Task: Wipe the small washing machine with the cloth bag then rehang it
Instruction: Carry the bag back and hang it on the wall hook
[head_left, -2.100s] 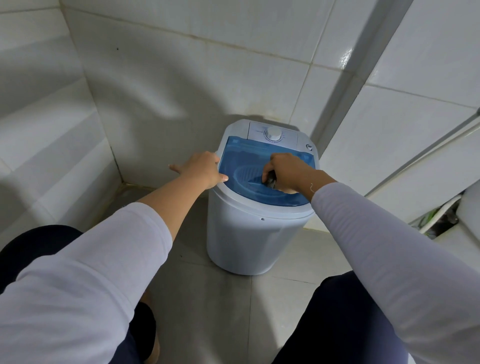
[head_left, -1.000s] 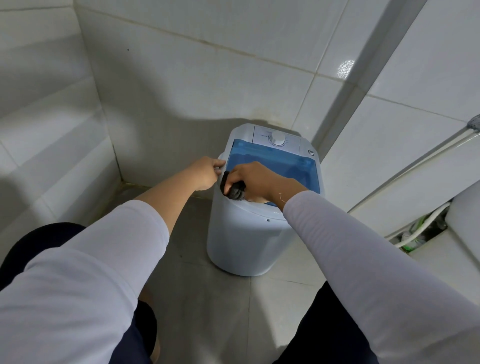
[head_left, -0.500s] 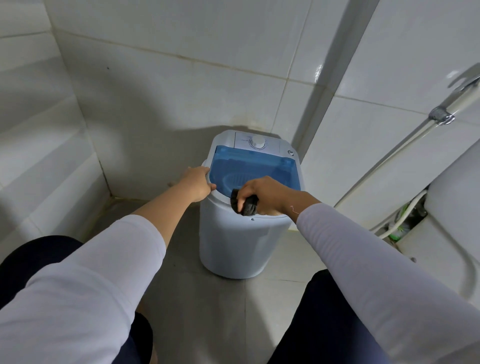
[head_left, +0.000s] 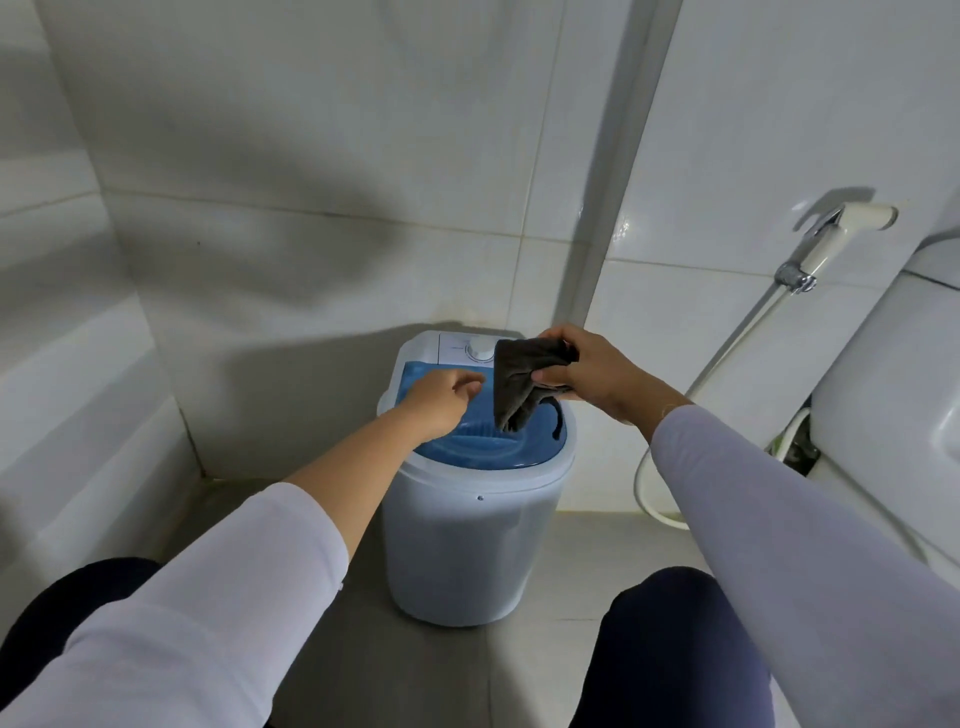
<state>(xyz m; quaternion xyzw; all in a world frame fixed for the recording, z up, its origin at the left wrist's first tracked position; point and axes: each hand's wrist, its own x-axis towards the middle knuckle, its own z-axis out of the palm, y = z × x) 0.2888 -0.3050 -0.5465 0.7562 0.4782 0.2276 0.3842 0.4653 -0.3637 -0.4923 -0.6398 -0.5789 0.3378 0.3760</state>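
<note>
Head view, right hand (head_left: 592, 371) fingers pinching cloth bag (head_left: 517, 382) hanging lengthwise downward, left hand (head_left: 441, 400) loosely curled, empty

The room is dim and cool-toned, the light soft and falling from above and behind the person, so broad grey shadows of the head and arms spread across the white wall tiles (head_left: 311, 218) and pool darkly behind the small washing machine (head_left: 467, 545). A small bright glint sits on the glossy tile (head_left: 623, 234) right of the corner, and the sprayer (head_left: 831, 234) throws a crisp shadow up the wall. The wide lens bows the tile lines and stretches the sleeves at the lower corners. The left hand (head_left: 441, 402) looks slightly smeared; the centre is otherwise fairly sharp, the edges softer
</note>
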